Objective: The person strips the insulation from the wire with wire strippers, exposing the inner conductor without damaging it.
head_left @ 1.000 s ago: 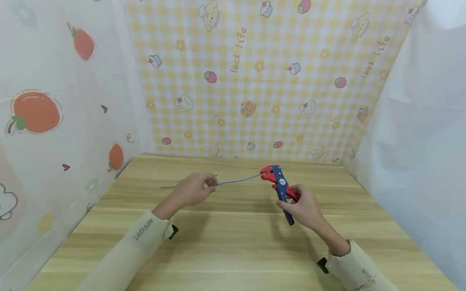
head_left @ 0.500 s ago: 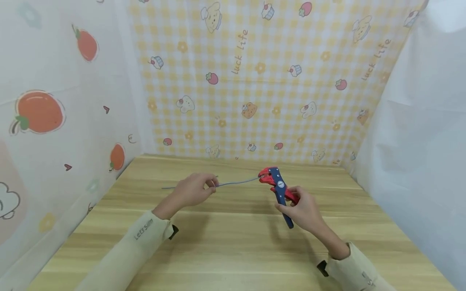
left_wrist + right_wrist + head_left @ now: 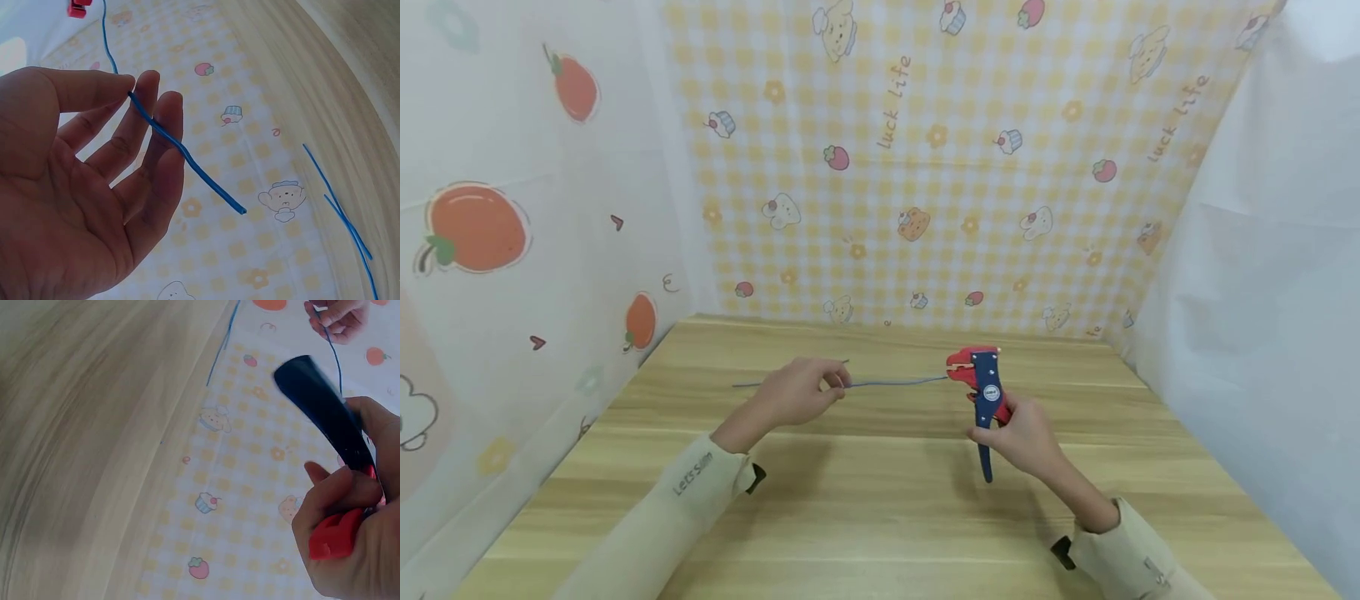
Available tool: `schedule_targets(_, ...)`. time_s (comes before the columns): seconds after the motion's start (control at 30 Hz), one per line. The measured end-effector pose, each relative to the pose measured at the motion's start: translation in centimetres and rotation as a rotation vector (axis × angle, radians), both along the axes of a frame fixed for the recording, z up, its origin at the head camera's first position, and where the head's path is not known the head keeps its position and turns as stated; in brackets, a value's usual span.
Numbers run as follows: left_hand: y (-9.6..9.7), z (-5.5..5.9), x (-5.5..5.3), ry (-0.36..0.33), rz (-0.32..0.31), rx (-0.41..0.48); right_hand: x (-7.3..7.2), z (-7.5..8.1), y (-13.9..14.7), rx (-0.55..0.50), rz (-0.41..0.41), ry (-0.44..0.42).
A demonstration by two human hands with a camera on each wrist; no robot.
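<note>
My left hand [image 3: 801,390] pinches a thin blue wire [image 3: 898,382] between thumb and fingers above the table. In the left wrist view, the short tail of this wire [image 3: 212,184] lies across my fingers. The wire's other stretch runs right to the red jaws of a wire stripper, its end overlapping their front edge. My right hand [image 3: 1028,433] grips the wire stripper [image 3: 988,392], which has a dark blue body and a red trigger, and stands nearly upright. In the right wrist view, the blue handle [image 3: 322,406] sticks out past my curled fingers.
Several loose blue wires [image 3: 344,215] lie on the wooden table [image 3: 880,517]; my left hand partly hides them in the head view. A tiny blue bit [image 3: 161,442] also lies there. A checked cloth [image 3: 940,183] hangs behind, with pale sheets on both sides.
The wire stripper has turned more upright and shifted slightly right. The wire's end, earlier between its jaws, now shows at their lower front edge. My left hand has stayed nearly still.
</note>
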State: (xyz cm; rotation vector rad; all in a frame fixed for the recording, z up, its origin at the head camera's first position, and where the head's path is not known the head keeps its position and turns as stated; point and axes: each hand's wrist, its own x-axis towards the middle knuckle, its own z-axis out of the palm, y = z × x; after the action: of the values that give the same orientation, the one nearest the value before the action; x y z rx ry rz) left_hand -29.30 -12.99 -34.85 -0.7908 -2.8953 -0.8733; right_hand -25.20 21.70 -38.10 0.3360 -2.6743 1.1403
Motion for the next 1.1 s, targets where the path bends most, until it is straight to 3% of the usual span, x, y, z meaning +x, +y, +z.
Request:
schedule_targets(0.27, -0.4, 0.1, 0.1, 0.016, 0.0, 0.037, -0.4, 0.7, 0.4, -0.193, 0.11, -0.257)
schedule_targets(0.5, -0.6, 0.2, -0.2, 0.045, -0.026, 0.072, -0.9, 0.3, 0.6, -0.425, 0.352, -0.418)
schedule_targets(0.73, -0.7, 0.3, 0.0, 0.049, -0.025, 0.085, -0.9, 0.0, 1.2, -0.596, 0.545, -0.499)
schedule_targets(0.93, -0.6, 0.3, 0.1, 0.05, -0.035, 0.086, -0.4, -0.4, 1.5, -0.685, 0.777, -0.528)
schedule_targets(1.1, -0.6, 0.2, 0.1, 0.05, -0.043, 0.088, -0.2, -0.9, 0.8, -0.708, 0.856, -0.538)
